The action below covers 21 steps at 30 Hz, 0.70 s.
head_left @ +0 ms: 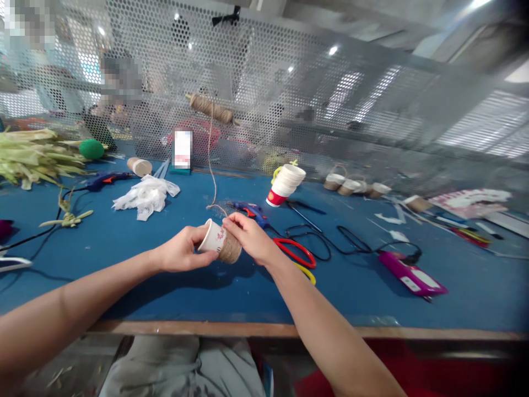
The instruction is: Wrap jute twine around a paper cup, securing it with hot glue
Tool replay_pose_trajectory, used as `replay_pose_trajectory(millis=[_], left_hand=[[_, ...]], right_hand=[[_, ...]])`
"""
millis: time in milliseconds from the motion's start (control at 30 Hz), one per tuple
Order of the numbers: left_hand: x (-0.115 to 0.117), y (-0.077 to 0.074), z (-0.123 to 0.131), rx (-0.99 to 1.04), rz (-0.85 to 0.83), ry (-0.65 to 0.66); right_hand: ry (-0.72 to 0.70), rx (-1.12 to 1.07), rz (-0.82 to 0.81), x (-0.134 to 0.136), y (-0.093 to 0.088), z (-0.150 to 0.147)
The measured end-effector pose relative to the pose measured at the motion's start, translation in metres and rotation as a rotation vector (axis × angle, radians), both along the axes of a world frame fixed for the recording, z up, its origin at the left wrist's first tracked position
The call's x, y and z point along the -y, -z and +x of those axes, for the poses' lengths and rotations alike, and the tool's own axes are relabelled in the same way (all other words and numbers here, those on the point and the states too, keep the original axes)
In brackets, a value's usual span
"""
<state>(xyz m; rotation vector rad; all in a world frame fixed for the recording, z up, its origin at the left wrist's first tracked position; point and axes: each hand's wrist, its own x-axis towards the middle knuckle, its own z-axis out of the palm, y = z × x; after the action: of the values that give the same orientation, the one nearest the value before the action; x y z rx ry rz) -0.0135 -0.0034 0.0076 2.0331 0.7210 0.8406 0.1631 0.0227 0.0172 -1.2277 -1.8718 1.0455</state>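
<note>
My left hand (185, 248) grips a white paper cup (213, 236) by its rim end, thumb and fingers around it. The cup is tilted above the blue table, its lower part wrapped in brown twine (230, 251). At the wrapped part, my right hand (246, 234) has its fingers pinched together on the twine strand. From there the strand runs up to a twine spool (210, 108) mounted on the perforated metal screen. A blue glue gun (251, 213) lies just behind my right hand.
Stacked paper cups (285, 184) stand beyond my right hand. Red-handled scissors (294, 252) lie near my right forearm, and a purple power strip (411, 274) sits farther right. White plastic (146, 194) and corn husks (37, 157) are on the left. Small twine-wrapped baskets (349, 186) line the screen (264, 77).
</note>
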Motion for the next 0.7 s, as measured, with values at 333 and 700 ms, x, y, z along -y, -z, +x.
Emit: replay_pose_trajectory(millis=[333, 700], left_hand=[[-0.003, 0.001, 0.000, -0.037, 0.157, -0.035], [-0.007, 0.009, 0.008, 0.242, -0.475, -0.118]], right_hand=[[0.080, 0.063, 0.044, -0.003, 0.003, -0.001], [0.193, 0.276, 0.481, 0.012, 0.001, -0.012]])
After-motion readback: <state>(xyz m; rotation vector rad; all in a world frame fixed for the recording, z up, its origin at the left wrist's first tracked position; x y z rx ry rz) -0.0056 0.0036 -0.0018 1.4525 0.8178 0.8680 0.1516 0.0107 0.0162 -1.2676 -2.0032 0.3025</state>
